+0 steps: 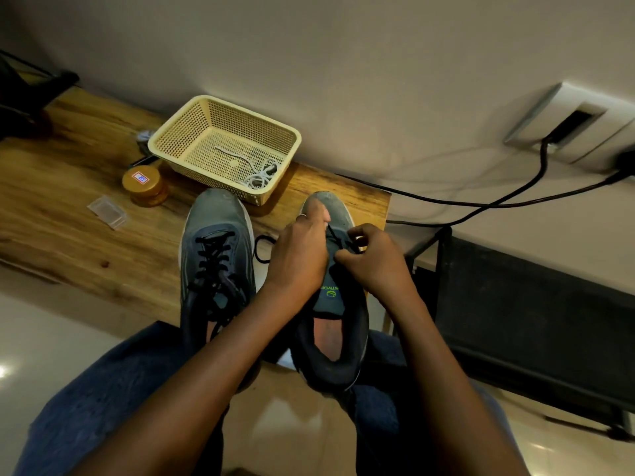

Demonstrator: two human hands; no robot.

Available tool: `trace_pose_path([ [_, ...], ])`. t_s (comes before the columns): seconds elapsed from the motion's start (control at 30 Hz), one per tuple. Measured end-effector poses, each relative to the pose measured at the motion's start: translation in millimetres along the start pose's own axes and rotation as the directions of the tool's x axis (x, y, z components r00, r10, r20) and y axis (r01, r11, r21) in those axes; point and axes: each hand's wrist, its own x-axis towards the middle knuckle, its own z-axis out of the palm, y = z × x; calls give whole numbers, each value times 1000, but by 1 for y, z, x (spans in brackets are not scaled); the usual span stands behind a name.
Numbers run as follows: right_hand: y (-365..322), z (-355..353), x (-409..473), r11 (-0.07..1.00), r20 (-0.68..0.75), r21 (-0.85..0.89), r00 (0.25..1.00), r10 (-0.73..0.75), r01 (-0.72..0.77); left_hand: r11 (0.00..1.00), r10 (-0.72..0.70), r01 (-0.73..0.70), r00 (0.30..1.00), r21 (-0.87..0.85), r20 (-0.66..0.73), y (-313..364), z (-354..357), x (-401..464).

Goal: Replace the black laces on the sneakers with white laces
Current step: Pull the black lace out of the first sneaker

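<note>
A cream perforated plastic basket (192,132) sits on the wooden table (68,207) against the wall, and it serves as the landmark here. Inside it, gathered toward its near right corner, lies a tangle of white laces (258,174), one end trailing across the basket's floor toward the middle. Nothing else shows in the basket.

Just in front of the basket stand two grey-blue sneakers, toes pointing toward it. The left grey-blue sneaker (217,255), ahead of the basket's near left side, carries its black lace (213,257) threaded through the eyelets. The right grey-blue sneaker (338,324), ahead of the basket's near right corner, has its tongue exposed with green lettering. A loop of loose black lace (263,250) lies on the table between the two shoes.

The left hand (299,259) rests over the right sneaker's forefoot, fingers curled down on the upper, gripping the shoe. The right hand (374,266) has its fingers curled, pinching a strand of the black lace at the right-side eyelets.

To the left of the basket stands a small amber jar with a gold lid (145,185), and farther left of it a small clear plastic case (108,211) lies flat.
</note>
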Motion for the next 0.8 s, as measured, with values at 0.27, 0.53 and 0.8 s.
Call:
trace_pose_path([
  [0.27,0,1,0,999,3,-43,1000,-22,23,987,94,-97,995,129,36,1,-7,-1],
  [0.53,-1,0,-1,1000,-29,14,999,-23,24,1000,19,-19,1000,-20,3,3,-3,0],
  [0.8,3,1,3,998,-6,-52,1000,-18,18,995,70,-76,994,71,80,2,0,0],
])
